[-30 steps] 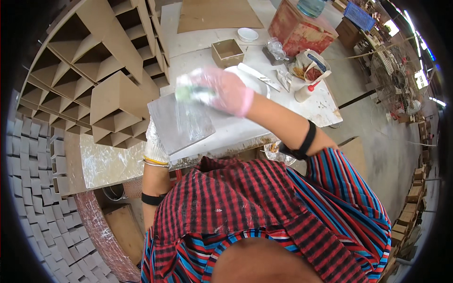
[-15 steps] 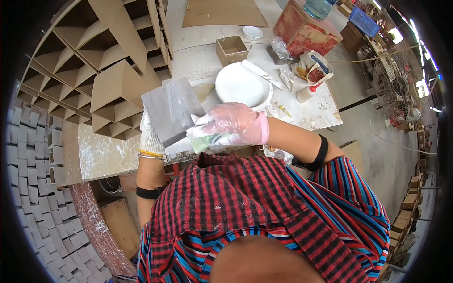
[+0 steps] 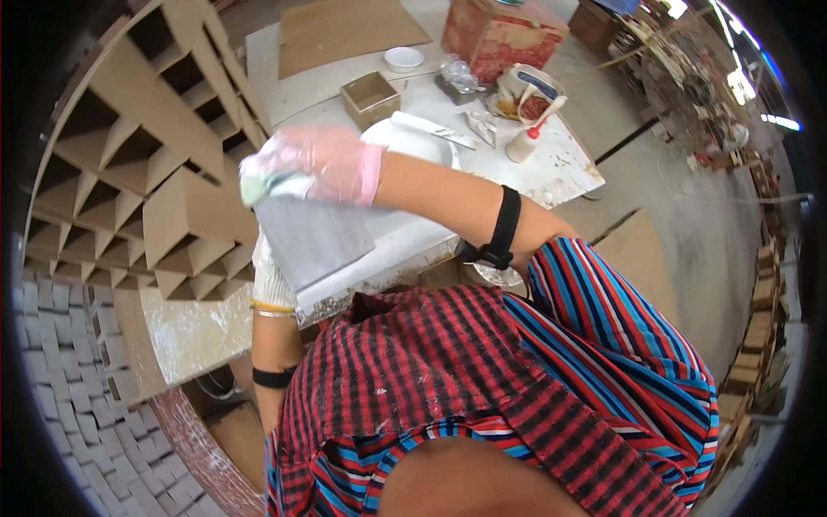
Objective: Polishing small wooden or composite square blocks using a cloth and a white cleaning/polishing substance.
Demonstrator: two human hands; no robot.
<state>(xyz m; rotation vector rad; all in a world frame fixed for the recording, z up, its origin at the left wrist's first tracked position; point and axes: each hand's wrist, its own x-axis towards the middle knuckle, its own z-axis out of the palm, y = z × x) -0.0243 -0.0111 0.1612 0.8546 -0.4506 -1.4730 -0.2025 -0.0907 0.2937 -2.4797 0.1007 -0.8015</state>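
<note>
My left hand point(image 3: 268, 274), in a white knit glove, holds a grey box point(image 3: 317, 246) from its left side. Most of its fingers are hidden behind the box. The box is tilted, with a broad, streaky grey face toward me. My right hand point(image 3: 319, 162) wears a pink glove under clear plastic. Its fingers are closed round a pale green and white sponge or cloth point(image 3: 255, 188), at the far left edge of the box. Partly covered by my right arm is a round white basin point(image 3: 435, 148) with a white flat scraper point(image 3: 435, 129) across its rim.
Stacked brown cardboard boxes point(image 3: 185, 224) rise close on the left. On the white table point(image 3: 560, 159) are a small open box point(image 3: 370, 96), a white bowl point(image 3: 404, 59), a red-capped bottle point(image 3: 523, 145) and a bag-lined tub point(image 3: 527, 93). A red crate point(image 3: 500, 39) stands behind.
My right hand has moved left and away from me with the sponge or cloth, from the box's right side to its far left edge. The view has turned, and the box sits lower.
</note>
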